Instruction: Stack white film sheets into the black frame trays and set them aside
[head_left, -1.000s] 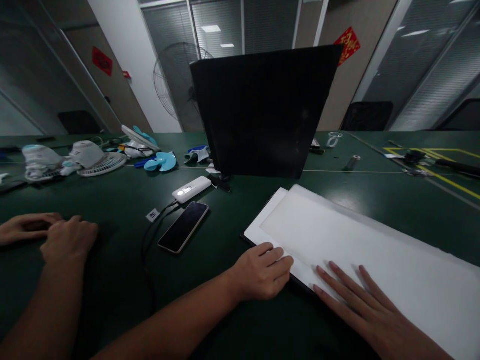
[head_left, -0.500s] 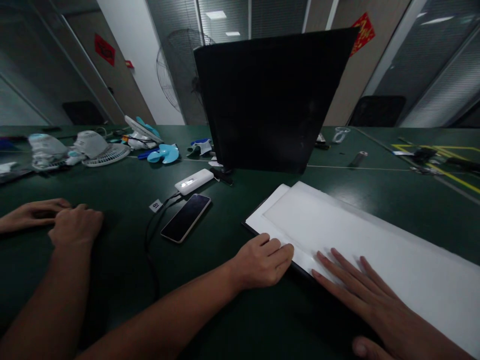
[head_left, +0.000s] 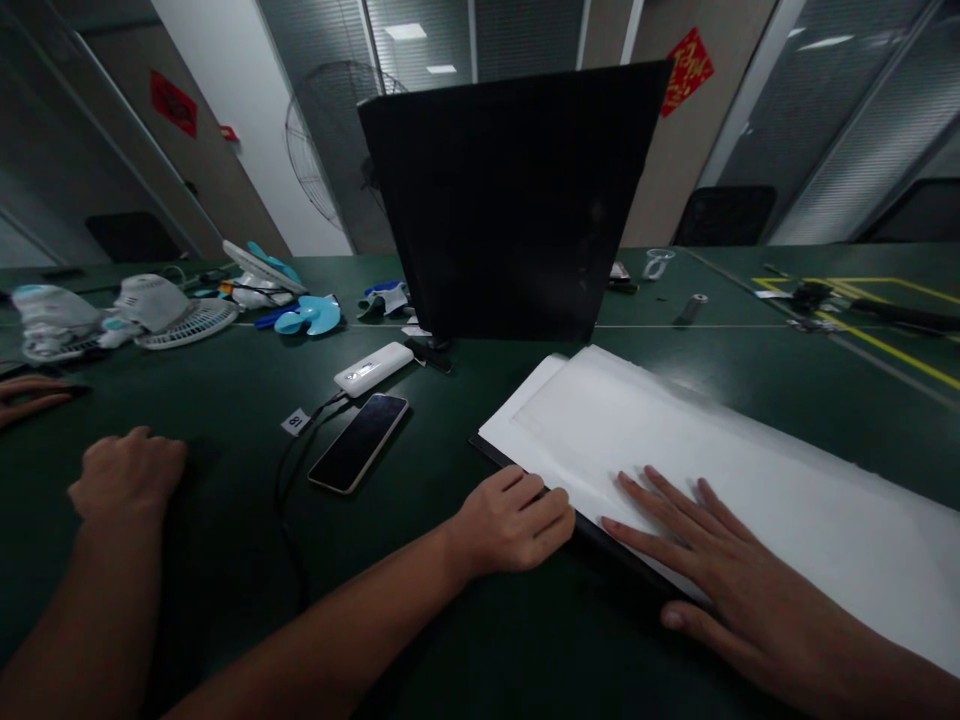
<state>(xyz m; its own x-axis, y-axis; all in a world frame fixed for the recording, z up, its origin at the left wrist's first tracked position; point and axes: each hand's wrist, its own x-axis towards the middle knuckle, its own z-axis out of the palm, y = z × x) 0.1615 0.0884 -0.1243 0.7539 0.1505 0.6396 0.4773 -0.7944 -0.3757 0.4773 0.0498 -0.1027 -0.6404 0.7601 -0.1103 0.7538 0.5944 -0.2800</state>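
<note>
A long white sheet (head_left: 675, 450) lies on a thin black board (head_left: 525, 478) on the dark green table (head_left: 225, 540). My left hand (head_left: 514, 520) sits at the sheet's near left corner, with curled fingers closed over its edge. Flat on the sheet just to the right lies my right hand (head_left: 712, 570), fingers spread and thumb out on the table. A large black panel (head_left: 510, 200) stands upright behind the sheet.
A dark phone (head_left: 358, 442) and a white power bank (head_left: 373, 368) with a cable lie left of the sheet. A co-worker's fist (head_left: 127, 480) and other hand (head_left: 30, 395) rest at far left. Fan parts (head_left: 187, 315) and blue blades (head_left: 307, 318) lie beyond.
My right hand has drawn back a little on the sheet, and its thumb now shows. The co-worker's far hand has pulled away to the left of the fist.
</note>
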